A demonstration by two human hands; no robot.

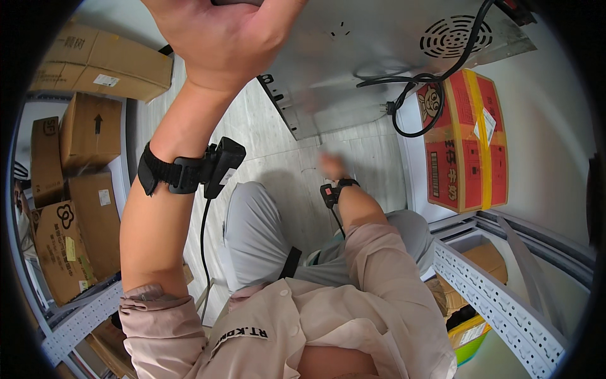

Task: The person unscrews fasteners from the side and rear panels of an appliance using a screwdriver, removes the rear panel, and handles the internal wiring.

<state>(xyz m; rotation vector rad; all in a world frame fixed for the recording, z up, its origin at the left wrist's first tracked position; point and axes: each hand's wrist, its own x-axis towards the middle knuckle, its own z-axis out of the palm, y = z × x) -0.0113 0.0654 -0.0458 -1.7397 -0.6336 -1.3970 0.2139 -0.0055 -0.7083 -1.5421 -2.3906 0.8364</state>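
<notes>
My left hand (233, 35) is raised at the top beside a perforated metal appliance panel (328, 57), against a dark part cropped by the edge; most of its fingers are out of view. A black cable (410, 88) with a loop hangs over the panel. My right hand (329, 163) is low over the pale floor (271, 151), just below the panel's lower edge, blurred so its fingers and any contents are unclear. Both wrists wear black strapped devices with wires.
A red carton with yellow tape (464, 142) stands at the right. Brown boxes (91, 136) are stacked at the left. Perforated metal shelf beams (495, 300) flank me. My bent knees (252, 230) are below, and a green bin (467, 347) is at lower right.
</notes>
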